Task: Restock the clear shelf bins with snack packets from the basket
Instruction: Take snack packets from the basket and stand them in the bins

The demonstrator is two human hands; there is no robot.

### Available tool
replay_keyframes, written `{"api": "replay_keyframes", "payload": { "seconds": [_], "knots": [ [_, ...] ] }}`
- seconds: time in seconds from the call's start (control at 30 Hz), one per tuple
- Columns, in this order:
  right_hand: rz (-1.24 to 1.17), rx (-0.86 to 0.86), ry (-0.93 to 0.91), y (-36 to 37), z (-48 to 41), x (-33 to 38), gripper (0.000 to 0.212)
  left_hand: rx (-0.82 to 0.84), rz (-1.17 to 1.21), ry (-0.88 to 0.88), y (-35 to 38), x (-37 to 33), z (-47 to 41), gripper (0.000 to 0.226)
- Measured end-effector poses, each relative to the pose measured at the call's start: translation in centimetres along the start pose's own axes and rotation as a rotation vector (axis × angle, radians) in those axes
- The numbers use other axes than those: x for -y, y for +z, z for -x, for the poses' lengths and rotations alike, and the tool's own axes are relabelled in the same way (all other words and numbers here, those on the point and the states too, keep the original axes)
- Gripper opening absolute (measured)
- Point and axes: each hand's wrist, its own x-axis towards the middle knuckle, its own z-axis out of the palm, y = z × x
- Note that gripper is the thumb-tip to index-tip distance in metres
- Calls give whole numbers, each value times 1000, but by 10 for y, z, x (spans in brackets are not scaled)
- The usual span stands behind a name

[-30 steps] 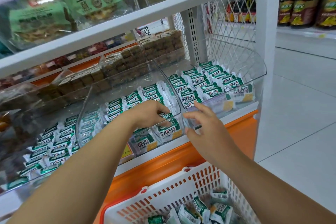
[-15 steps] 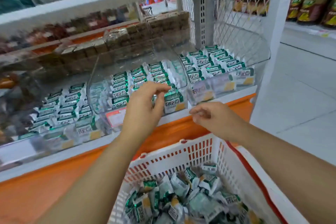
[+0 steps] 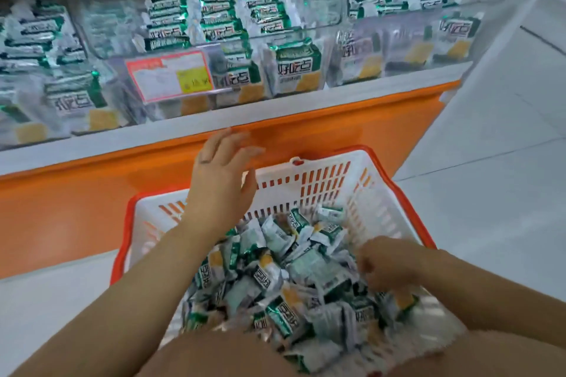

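Many snack packets (image 3: pixel 275 278): heaped loose in the orange-rimmed basket (image 3: pixel 324 174), below the shelf (image 3: pixel 214 119).
Clear shelf bins (image 3: pixel 404 37): rows of the same green-and-white packets inside.
Left hand (image 3: pixel 220 184): open, fingers spread, holding nothing, over the basket's far wall.
Right hand (image 3: pixel 389 263): fingers curled down among the basket's packets; too blurred to tell whether it grips any.

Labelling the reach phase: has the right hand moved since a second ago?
Yes. The right hand dropped from the clear bins, above the orange shelf front, down into the basket among the packets.
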Motion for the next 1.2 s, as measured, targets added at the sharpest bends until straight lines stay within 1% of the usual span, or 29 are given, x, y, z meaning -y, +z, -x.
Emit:
{"api": "replay_keyframes", "payload": {
  "seconds": [0.03,0.1,0.13,0.23,0.3,0.33,0.4,0.5,0.6,0.67,0.73,0.8,0.9,1.0,1.1,1.2],
  "knots": [
    [58,69,25,6,-2,0,17,-2,-4,0,5,0,2,32],
    [177,145,45,11,-6,-1,35,-3,-5,-7,11,-1,5,34],
    [224,163,40,11,-8,-2,38,-4,-11,-7,14,-2,6,34],
    [275,177,20,10,-12,-2,30,3,-14,-15,17,-5,7,35],
    [217,172,22,6,-12,-3,37,18,-4,-33,12,-7,6,34],
    [144,139,23,0,-8,-4,40,28,2,-42,8,-9,5,33],
    [-9,23,-13,-20,5,-4,41,53,40,-46,-3,-13,2,31],
    [-165,-172,-133,-66,41,0,38,150,139,-6,-29,-31,-10,28],
    [-258,-397,-251,-113,88,8,33,215,250,-23,-59,-60,-29,26],
    [-317,-566,-307,-139,119,13,32,183,326,-37,-78,-81,-45,27],
    [-375,-713,-357,-162,145,16,35,126,407,-27,-92,-100,-62,30],
    [-402,-860,-392,-182,163,16,39,116,484,-30,-104,-118,-77,37],
    [-479,-1012,-441,-209,177,15,38,93,533,-47,-116,-135,-101,39],
    [-530,-1169,-440,-229,173,9,36,-9,506,-84,-123,-136,-131,27],
    [-608,-1332,-385,-244,159,-1,31,-70,421,-76,-126,-135,-160,25],
    [-676,-1343,-389,-251,143,-15,25,-52,228,-8,-122,-133,-181,30]
  ]
}}
